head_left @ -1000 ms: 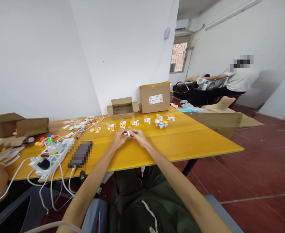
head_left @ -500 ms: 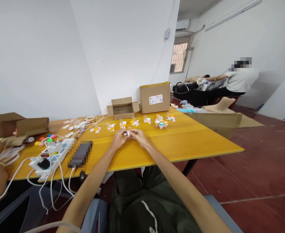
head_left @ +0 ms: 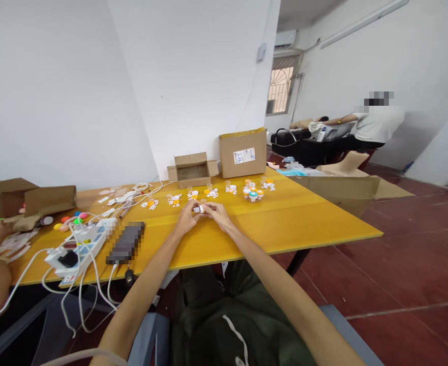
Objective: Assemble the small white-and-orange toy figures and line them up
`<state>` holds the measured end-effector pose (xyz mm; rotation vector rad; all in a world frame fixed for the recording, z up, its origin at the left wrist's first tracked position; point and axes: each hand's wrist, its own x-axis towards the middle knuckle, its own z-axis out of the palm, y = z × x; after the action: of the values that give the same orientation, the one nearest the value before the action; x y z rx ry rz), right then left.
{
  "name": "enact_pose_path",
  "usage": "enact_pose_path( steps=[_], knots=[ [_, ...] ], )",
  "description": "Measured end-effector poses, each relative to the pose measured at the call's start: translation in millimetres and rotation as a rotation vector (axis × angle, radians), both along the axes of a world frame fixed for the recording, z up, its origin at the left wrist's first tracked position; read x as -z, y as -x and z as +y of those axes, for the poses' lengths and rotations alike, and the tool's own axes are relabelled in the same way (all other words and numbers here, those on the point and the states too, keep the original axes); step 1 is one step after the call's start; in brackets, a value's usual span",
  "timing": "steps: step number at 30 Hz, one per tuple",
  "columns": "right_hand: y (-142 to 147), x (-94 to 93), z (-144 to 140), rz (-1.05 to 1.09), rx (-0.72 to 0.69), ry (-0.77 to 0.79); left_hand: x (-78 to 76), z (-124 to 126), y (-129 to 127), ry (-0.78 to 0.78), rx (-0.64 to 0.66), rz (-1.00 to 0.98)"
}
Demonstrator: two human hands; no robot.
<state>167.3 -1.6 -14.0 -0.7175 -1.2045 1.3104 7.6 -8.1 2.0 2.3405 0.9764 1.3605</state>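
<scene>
Both hands stayed together over the counter (head_left: 285,223), barely shifted from a second before. Left hand (head_left: 186,219) and right hand (head_left: 216,215) pinched one small white piece (head_left: 199,209) between the fingertips, now turned slightly. Bare counter lay right of my hands; power strip (head_left: 77,246) and cables to the left. Beyond, a row of small orange-and-white parts (head_left: 212,192), then boxes (head_left: 242,151) at the far edge.

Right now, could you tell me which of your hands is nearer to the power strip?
Left. The left hand lies between the power strip and the right hand, which is farther along the table, both pinching a small white piece.
</scene>
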Motion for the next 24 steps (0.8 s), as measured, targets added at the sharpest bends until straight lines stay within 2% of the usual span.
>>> enact_pose_path(
  steps=[8,15,24],
  knots=[
    [0.4,-0.2,1.3,0.003,0.054,0.016,1.3,3.5,-2.0,0.193,-0.045,-0.084],
    [-1.7,0.2,0.1,-0.012,0.027,0.05,1.4,4.9,0.8,0.163,0.007,-0.103],
    [-2.2,-2.3,-2.9,-0.018,0.029,0.063,-0.1,3.1,1.6,0.154,0.004,-0.09]
  ],
)
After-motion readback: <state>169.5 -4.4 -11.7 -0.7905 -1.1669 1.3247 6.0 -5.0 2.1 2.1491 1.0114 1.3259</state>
